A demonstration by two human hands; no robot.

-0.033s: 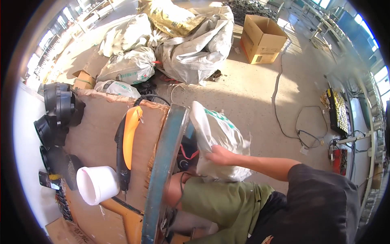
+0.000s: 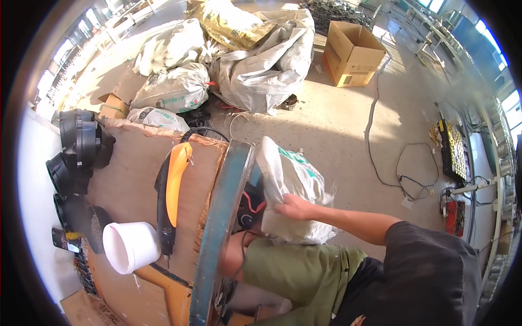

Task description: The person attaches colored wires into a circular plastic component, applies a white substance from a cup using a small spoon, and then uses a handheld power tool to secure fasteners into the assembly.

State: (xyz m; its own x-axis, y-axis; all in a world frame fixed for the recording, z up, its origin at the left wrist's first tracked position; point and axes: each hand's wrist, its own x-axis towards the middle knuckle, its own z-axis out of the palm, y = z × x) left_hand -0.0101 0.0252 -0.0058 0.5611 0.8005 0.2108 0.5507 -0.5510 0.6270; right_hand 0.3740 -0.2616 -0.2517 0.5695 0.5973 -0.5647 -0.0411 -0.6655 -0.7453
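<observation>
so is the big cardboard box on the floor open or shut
Open: the cardboard box has an uncovered top, showing its inner walls.

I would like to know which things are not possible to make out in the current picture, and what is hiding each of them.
Head view: contents of the held white sack, hidden by its cloth.
Head view: some fingertips of the right hand, lost in the sack's folds.
Head view: the left hand, nowhere in the picture.
Head view: bottom of the open carton, behind its walls.
</observation>
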